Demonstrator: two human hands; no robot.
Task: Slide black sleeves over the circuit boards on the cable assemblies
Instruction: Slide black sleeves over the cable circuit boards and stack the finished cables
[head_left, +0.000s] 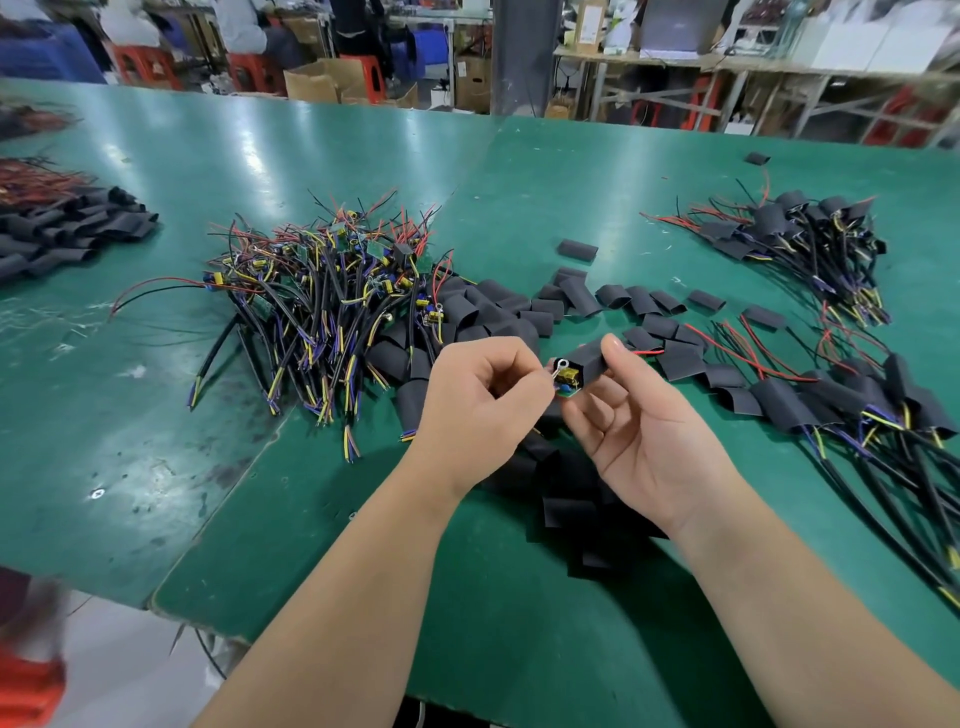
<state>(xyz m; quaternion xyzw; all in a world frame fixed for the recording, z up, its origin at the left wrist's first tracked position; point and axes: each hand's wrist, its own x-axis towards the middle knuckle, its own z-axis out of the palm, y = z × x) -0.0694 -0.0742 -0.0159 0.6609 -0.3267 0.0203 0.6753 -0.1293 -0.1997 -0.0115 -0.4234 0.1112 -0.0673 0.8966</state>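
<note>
Where circuit board (569, 383) protrudes from black sleeve (589, 360) mouth: left hand (478, 400) fingers pinched on board, right hand (644, 436) fingers clamped on sleeve; loose sleeves (519, 312) crowd bench (156, 415) beneath.

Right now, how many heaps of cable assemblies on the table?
3: bare-board heap centre-left, far-right sleeved heap, near-right sleeved heap. Blurred red wires at the left edge may be a fourth.

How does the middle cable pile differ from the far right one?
The middle pile shows bare green boards; the far right pile has black sleeves over its boards. The middle pile is larger and more tangled than the far right pile. Both hold black cables with red leads.
</note>
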